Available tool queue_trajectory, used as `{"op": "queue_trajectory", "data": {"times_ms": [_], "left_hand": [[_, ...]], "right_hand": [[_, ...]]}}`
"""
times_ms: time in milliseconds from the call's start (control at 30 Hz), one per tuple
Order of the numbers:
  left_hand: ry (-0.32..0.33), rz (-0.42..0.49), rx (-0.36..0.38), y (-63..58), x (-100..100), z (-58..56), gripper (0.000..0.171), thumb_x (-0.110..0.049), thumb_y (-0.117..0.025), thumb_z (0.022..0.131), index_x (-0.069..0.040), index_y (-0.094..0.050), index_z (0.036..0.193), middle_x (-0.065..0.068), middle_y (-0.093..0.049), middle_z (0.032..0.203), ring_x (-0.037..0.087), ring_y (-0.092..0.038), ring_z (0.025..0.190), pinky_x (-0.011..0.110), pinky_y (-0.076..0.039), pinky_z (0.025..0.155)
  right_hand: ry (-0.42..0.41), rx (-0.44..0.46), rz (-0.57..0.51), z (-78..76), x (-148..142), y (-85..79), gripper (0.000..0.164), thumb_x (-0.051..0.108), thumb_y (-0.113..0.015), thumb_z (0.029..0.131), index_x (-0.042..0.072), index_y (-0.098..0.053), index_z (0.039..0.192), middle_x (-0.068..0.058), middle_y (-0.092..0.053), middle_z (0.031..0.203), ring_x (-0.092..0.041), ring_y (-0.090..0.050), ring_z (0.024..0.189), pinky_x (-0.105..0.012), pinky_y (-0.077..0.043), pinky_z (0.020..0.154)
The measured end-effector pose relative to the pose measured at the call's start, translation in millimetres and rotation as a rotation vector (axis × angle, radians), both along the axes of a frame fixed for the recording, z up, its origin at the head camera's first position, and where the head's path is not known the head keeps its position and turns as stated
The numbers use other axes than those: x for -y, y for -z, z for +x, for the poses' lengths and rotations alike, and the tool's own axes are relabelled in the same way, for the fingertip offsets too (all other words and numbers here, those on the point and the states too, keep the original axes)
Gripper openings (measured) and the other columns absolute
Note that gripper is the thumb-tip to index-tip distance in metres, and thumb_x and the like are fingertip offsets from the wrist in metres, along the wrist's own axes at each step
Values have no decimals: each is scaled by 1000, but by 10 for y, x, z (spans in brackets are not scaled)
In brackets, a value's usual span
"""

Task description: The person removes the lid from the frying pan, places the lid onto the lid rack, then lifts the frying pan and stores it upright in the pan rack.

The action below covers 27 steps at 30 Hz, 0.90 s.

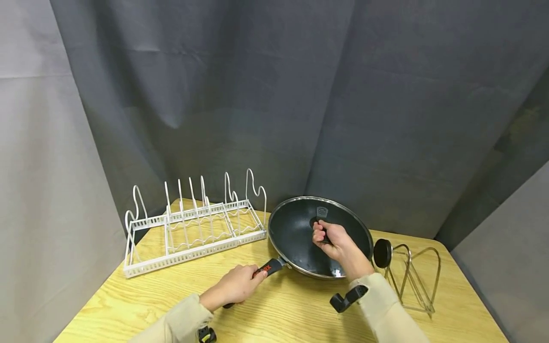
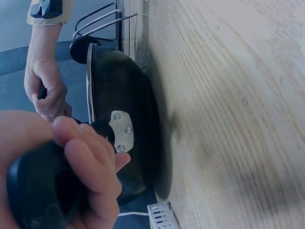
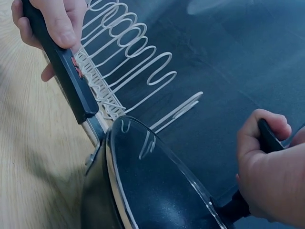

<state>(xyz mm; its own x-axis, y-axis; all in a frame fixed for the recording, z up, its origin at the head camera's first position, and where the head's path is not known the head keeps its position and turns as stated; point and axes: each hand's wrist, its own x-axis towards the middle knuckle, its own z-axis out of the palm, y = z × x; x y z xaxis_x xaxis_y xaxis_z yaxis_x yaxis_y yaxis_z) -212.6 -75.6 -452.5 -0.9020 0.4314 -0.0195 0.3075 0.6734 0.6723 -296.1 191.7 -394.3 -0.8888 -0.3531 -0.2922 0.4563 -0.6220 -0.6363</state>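
A dark wok [image 2: 112, 81] stands at the middle of the table, covered by a glass lid [image 1: 293, 233] with a metal rim. In the head view my left hand [image 1: 238, 285] grips the wok's long black handle [image 1: 271, 267], which points toward the front left. My right hand [image 1: 339, 242] holds the black lid handle [image 1: 322, 213] with curled fingers, above the lid's middle. The right wrist view shows the lid's rim [image 3: 125, 202] lying along the wok's edge. Whether the wok's base touches the table cannot be told.
A white wire pot rack [image 1: 195, 248] with upright dividers stands to the left of the wok. At the right is a metal wire stand [image 1: 429, 300], with a black round piece [image 1: 382, 253] close to the wok's rim. Grey curtains [image 1: 240, 95] hang behind the wooden table [image 1: 274, 319].
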Motion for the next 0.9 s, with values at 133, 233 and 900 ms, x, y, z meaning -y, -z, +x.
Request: {"op": "queue_trajectory", "data": {"times_ms": [133, 233, 900], "left_hand": [[4, 22, 20, -3, 4, 5, 36, -37, -43, 100, -12, -53, 77, -3, -43, 51, 6, -40, 31, 20, -31, 31], [8, 37, 60, 2, 9, 10, 35, -37, -43, 100, -12, -55, 80, -2, -43, 51, 7, -40, 31, 20, -32, 31], [75, -298, -37, -477, 111, -97, 28, -36, -51, 95, -10, -62, 89, -1, -55, 71, 15, -52, 58, 32, -41, 52]], "right_hand": [[-51, -21, 8, 1, -54, -14, 22, 14, -18, 105, 3, -31, 92, 2, -33, 67, -4, -27, 49, -14, -25, 46], [-77, -56, 52, 14, -70, -33, 22, 13, -19, 105, 2, -32, 92, 2, -33, 68, -4, -27, 50, -14, -25, 46], [-146, -247, 165, 351, -91, -369, 17, 14, -19, 105, 1, -30, 105, 2, -35, 70, -4, -29, 50, -16, -28, 45]]}}
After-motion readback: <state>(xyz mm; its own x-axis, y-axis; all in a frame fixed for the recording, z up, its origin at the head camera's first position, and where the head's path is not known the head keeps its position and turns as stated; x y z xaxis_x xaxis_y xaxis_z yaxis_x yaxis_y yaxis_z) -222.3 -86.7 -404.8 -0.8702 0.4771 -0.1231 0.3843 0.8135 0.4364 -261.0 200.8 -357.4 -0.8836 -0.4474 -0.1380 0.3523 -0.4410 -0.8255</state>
